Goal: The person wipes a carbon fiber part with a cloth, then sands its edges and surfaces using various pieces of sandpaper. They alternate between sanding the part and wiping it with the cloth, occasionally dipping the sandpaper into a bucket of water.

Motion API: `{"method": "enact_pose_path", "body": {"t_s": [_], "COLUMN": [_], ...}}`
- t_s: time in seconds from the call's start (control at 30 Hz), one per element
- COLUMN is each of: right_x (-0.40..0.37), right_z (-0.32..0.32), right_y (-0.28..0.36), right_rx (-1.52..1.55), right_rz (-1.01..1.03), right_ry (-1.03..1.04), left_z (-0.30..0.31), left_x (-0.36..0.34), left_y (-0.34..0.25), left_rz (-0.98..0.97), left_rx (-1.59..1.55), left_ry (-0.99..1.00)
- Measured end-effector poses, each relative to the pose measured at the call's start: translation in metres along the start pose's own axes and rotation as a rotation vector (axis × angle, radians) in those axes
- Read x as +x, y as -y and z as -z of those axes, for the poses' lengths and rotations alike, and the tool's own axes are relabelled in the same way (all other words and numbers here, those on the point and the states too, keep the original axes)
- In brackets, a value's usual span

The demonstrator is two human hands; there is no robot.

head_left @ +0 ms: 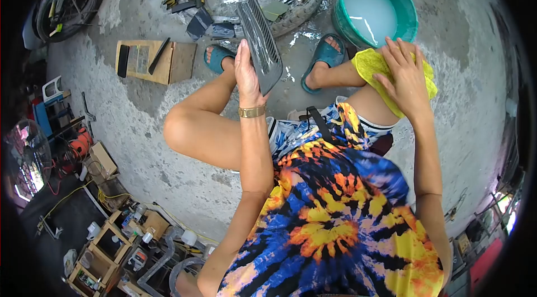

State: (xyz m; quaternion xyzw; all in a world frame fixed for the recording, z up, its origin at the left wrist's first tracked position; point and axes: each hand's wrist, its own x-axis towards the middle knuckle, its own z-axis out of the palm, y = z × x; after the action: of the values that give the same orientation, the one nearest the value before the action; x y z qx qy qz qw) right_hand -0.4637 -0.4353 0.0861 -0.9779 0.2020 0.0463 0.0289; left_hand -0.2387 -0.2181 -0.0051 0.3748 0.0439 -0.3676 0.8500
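Note:
My left hand (246, 76) holds up a glossy dark plastic panel (260, 45) with a ribbed, grille-like strip along one side. The thumb side and wrist show, while part of the grip is hidden behind the panel. My right hand (404, 76) lies on a yellow cloth (366, 65) draped over my right knee, its fingers spread and flat. Just beyond that hand stands a green bucket (342, 23) of cloudy, whitish water.
A worn tire (305, 14) lies ahead on the wet concrete floor, with dark scraps on it. To the left is a wooden box (182, 62) with dark strips on top. A fan (28, 157), cables and a cluttered wooden rack (106, 246) stand at lower left.

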Motion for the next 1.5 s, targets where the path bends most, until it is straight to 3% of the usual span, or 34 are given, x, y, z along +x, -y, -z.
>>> {"method": "enact_pose_path", "body": {"t_s": [0.17, 0.23, 0.33, 0.47, 0.53, 0.63, 0.77, 0.83, 1.03, 1.07, 1.13, 1.23, 1.3, 1.5], "right_x": [-0.012, -0.012, -0.02, -0.032, -0.033, -0.033, -0.041, -0.046, -0.053, -0.051, -0.045, -0.047, -0.046, -0.038], "right_z": [-0.007, 0.009, 0.024, 0.033, 0.042, 0.05, 0.056, 0.054, 0.025, 0.013, 0.001, -0.017, -0.019, -0.018], "right_y": [-0.013, -0.005, -0.013, -0.032, -0.032, -0.021, -0.021, -0.026, 0.033, 0.045, 0.065, 0.069, 0.067, 0.058], "right_rx": [-0.013, 0.109, 0.084, 0.144, 0.653, 0.899, 0.702, 1.303, 1.142, 1.153, 0.833, 0.665, 0.635, 0.591], "right_rz": [0.012, -0.092, -0.204, -0.162, -0.134, -0.267, -0.34, -0.365, -0.045, 0.068, 0.194, 0.156, 0.145, 0.15], "right_ry": [-0.04, -0.218, -0.223, -0.241, -0.328, -0.402, -0.506, -0.478, -0.266, -0.265, -0.292, -0.234, -0.234, -0.247], "left_z": [-0.013, -0.018, -0.012, -0.024, -0.025, -0.034, -0.042, -0.044, -0.073, -0.094, -0.101, -0.109, -0.112, -0.096], "left_x": [-0.006, -0.009, -0.005, -0.009, -0.009, -0.01, -0.011, -0.011, -0.015, -0.021, -0.025, -0.033, -0.04, -0.056], "left_y": [0.002, 0.005, 0.014, 0.014, 0.017, 0.02, 0.024, 0.027, 0.046, 0.046, 0.056, 0.06, 0.059, 0.07], "left_rz": [0.014, -0.004, -0.075, -0.056, -0.035, -0.015, 0.007, 0.014, 0.036, 0.026, 0.023, 0.018, 0.059, -0.02], "left_rx": [0.016, 0.076, 0.195, 0.203, 0.199, 0.199, 0.206, 0.237, 0.307, 0.309, 0.342, 0.384, 0.46, 0.61], "left_ry": [0.04, -0.031, -0.118, -0.069, -0.065, -0.02, 0.033, 0.006, 0.038, -0.036, 0.004, 0.045, 0.141, 0.165]}}
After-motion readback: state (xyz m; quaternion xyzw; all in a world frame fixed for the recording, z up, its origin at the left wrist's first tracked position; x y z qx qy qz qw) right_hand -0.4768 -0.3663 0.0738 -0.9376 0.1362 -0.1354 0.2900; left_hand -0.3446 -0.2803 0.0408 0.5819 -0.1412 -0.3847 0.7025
